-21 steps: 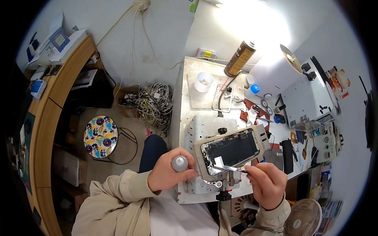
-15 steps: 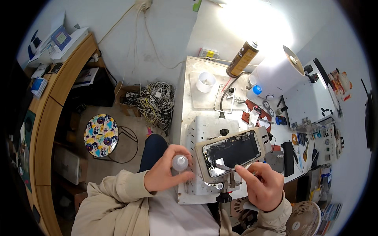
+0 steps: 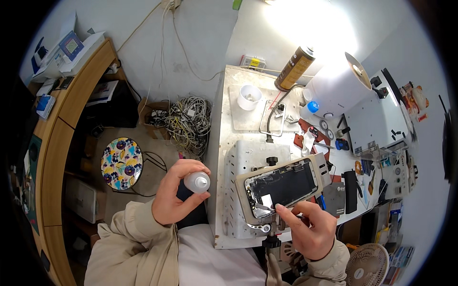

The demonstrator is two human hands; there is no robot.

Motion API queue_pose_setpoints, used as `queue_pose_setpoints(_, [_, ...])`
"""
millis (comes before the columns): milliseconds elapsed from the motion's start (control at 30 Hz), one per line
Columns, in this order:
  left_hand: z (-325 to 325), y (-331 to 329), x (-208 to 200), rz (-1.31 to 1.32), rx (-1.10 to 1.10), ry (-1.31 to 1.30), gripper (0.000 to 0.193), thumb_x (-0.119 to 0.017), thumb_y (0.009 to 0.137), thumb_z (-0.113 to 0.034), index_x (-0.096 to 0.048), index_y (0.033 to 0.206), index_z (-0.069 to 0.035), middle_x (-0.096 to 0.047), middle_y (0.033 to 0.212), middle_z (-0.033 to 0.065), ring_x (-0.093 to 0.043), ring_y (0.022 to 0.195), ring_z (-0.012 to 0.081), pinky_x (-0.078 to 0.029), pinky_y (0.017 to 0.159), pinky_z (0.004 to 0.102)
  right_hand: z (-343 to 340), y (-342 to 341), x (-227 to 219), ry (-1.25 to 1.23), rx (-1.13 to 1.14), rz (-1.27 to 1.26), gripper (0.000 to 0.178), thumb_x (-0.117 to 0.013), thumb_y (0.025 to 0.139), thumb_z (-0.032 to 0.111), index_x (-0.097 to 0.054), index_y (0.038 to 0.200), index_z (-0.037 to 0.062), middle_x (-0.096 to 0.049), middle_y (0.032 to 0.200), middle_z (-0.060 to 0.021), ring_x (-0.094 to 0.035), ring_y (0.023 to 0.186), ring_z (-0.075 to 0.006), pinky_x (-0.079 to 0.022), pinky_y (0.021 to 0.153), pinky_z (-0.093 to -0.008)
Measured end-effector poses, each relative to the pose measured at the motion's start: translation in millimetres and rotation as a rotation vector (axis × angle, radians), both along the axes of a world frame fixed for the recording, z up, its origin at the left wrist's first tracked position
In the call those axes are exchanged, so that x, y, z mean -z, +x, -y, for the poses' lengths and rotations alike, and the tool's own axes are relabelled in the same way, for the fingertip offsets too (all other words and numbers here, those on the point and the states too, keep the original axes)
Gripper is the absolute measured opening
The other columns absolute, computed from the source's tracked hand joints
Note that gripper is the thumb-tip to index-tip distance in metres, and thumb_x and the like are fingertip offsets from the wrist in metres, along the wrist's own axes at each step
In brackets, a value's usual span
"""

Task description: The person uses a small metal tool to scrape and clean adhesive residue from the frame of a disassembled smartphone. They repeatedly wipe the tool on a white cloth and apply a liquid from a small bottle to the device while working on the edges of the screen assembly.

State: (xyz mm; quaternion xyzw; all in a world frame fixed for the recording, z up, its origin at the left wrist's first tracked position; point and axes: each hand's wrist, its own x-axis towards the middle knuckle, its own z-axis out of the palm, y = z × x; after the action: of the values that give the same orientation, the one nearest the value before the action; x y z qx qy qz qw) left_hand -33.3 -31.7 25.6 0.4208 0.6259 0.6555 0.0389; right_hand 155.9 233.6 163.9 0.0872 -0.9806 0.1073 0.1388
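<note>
Cluttered white tabletop (image 3: 224,143) fills the middle of my view, with a bare floor and a tangle of cables (image 3: 186,121) to its left. At the near edge sits an opened phone (image 3: 281,186), dark face up, clamped in a pale holder (image 3: 248,162).

My right hand (image 3: 307,229) is closed around thin metal tweezers (image 3: 265,208), thumb and forefinger pressed together on them. Their tips rest at the phone's lower left corner, just beside a small white patch. Half a second ago this hand was further to the right and lower; it has since drawn in so the tips meet the phone, which I judge to mean the fine work on that corner is under way.

My left hand (image 3: 174,193) hangs off the tabletop's left edge, over my lap, fingers wrapped around a small translucent bottle (image 3: 196,182) with its nozzle pointing towards the phone. Compared with a moment ago it has swung slightly away to the left, so bottle and phone are now well apart.

Further back stand a white cup (image 3: 249,97), a tall brown spray can (image 3: 296,66) and a white lamp shade (image 3: 336,86). Small tools and red parts scatter to the right. A flowered round stool (image 3: 121,163) sits on the floor, and a small fan (image 3: 367,264) at lower right.
</note>
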Motion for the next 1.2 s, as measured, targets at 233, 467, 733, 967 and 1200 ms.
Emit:
queue_pose_setpoints(233, [-1, -5, -20, -0.182, -0.004, -0.104, 0.058, -0.087, 0.087, -0.002, -0.066, 0.141, -0.006, -0.070, 0.133, 0.0143, -0.067, 0.119, 0.0311, -0.052, 0.103, 0.0424, 0, 2, 0, 0.065, -0.025, -0.010, 0.055, -0.081, 0.075, 0.000, -0.084, 0.129, 0.0076, -0.067, 0.102, -0.0040, -0.065, 0.072, -0.0143, -0.052, 0.055, -0.0290])
queue_pose_setpoints(467, [-3, -27, -51, -0.583, -0.040, -0.183, 0.067, -0.084, 0.078, -0.004, -0.070, 0.144, -0.008, -0.070, 0.131, 0.0084, -0.066, 0.114, 0.0310, -0.051, 0.095, 0.0424, -1, 1, -2, 0.108, -0.033, 0.003, 0.054, -0.078, 0.075, -0.004, -0.084, 0.128, 0.0078, -0.067, 0.102, -0.0040, -0.063, 0.070, -0.0144, -0.051, 0.054, -0.0287])
queue_pose_setpoints(733, [-8, -33, -65, -0.622, 0.035, -0.208, 0.056, -0.078, 0.085, -0.004, -0.071, 0.141, -0.004, -0.071, 0.131, 0.0138, -0.066, 0.117, 0.0347, -0.054, 0.101, 0.0464, -2, -1, 4, -0.058, -0.022, 0.005, 0.057, -0.073, 0.077, -0.011, -0.082, 0.130, 0.0067, -0.067, 0.101, -0.0058, -0.062, 0.067, -0.0160, -0.050, 0.054, -0.0295])
queue_pose_setpoints(967, [-12, -32, -65, -0.697, -0.038, -0.187, 0.051, -0.084, 0.080, -0.005, -0.074, 0.130, -0.006, -0.074, 0.131, 0.0103, -0.068, 0.117, 0.0312, -0.057, 0.097, 0.0410, -2, 3, 3, 0.075, -0.045, 0.000, 0.053, -0.073, 0.078, -0.011, -0.082, 0.129, 0.0031, -0.068, 0.102, -0.0080, -0.063, 0.068, -0.0182, -0.052, 0.056, -0.0297])
queue_pose_setpoints(1200, [-14, -31, -71, -0.766, -0.081, -0.183, 0.050, -0.086, 0.077, -0.006, -0.076, 0.126, -0.009, -0.074, 0.129, 0.0080, -0.069, 0.115, 0.0282, -0.059, 0.093, 0.0375, -2, -1, 6, -0.039, -0.039, -0.006, 0.054, -0.074, 0.078, -0.010, -0.082, 0.130, 0.0022, -0.068, 0.099, -0.0087, -0.063, 0.069, -0.0165, -0.050, 0.055, -0.0285])
